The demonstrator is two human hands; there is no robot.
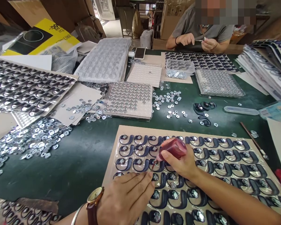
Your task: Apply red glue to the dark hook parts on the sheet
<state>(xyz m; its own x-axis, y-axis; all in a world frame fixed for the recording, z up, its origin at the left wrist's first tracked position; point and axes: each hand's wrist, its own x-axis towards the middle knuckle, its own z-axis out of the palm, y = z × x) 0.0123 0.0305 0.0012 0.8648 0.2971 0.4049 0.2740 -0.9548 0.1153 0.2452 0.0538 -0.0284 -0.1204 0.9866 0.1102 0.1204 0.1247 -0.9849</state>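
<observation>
Here, the left hand (128, 193) lies palm down on a large card sheet (112, 156), its fingers stretched out close together rather than gripping, and the right hand (187, 162) is closed around a dark red squeeze bottle (174, 148). The bottle is tilted, and its thin nozzle (154, 165) points down at the sheet just beside the left fingertips; whether the tip touches a piece is too small to tell. The sheet lies on the dark green table (79, 175) directly in front of the person, with rows of dark curved pieces (174, 195), each bearing a silvery faceted stone, under clear film. A gold-rimmed watch (95, 195) on a brown strap and a silvery bangle (77, 215) circle the left wrist. Beyond the sheet sits a square card (128, 98) covered with round silvery pieces, with small ringed discs (37, 140) scattered beside it and heaped farther left. Some dark loops (203, 107) lie beyond the sheet, and a thin brown stick (250, 134) lies along its right side. Farther back are a phone (140, 53) and a clear plastic box (179, 68) holding more discs. Across the table, a person in a grey shirt (187, 23) holds both hands raised above another patterned sheet (206, 62), with something small and pale between the fingers of one hand.
</observation>
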